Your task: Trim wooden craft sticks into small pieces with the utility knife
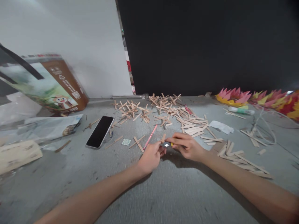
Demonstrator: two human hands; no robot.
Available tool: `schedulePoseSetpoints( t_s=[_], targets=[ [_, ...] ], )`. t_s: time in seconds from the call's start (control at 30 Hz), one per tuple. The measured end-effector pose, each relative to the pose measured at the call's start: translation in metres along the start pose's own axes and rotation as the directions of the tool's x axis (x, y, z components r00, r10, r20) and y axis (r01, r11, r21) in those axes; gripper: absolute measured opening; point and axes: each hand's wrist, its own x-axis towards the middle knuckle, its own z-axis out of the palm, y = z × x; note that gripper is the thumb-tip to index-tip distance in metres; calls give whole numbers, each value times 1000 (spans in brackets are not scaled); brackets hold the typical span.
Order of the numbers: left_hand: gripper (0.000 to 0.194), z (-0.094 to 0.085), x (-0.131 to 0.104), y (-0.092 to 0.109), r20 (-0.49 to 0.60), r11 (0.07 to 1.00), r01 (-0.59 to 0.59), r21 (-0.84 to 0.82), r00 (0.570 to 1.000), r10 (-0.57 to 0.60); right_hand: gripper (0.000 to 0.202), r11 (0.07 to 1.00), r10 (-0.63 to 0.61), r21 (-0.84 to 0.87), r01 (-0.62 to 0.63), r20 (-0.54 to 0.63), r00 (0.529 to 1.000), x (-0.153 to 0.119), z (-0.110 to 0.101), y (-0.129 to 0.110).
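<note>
My left hand [151, 157] is closed on a wooden craft stick [163, 137], whose end shows above my fingers. My right hand [187, 145] grips a utility knife [167, 144]; a bit of yellow and its grey metal front show, the rest is hidden in my fingers. The knife's front meets the fingers of my left hand at the stick. Just beyond my left hand lie a pink patterned pencil-like rod [150, 137] and two crossed sticks [138, 144]. To the right of my right wrist is a pile of loose craft sticks [243, 161].
Crossed-stick pieces [133, 109] and loose sticks [193, 124] spread across the back. On the left are a phone [100, 132], plastic packaging [53, 126] and a printed bag [60, 84]. Paper flowers [233, 95], a glue stick [241, 110] and a white cable [272, 126] lie right.
</note>
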Motion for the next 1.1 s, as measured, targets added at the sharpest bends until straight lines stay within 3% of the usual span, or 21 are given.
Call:
schedulePoseSetpoints(
  t_s=[0.17, 0.4, 0.83, 1.1],
  targets=[
    [12, -3, -2, 10, 15, 996, 40, 79, 999, -42, 30, 1000, 3, 16, -3, -28, 1000, 0, 1, 0],
    [27, -4, -3, 21, 142, 988, 145, -44, 980, -137, 30, 1000, -13, 12, 13, -55, 998, 0, -1, 0],
    [33, -6, -3, 19, 90, 986, 111, 126, 988, -122, 30, 999, 0, 39, 2, -53, 999, 0, -1, -1],
    [32, -7, -3, 16, 54, 988, 84, 129, 994, -91, 30, 999, 16, 45, -15, -34, 999, 0, -1, 1]
  ],
)
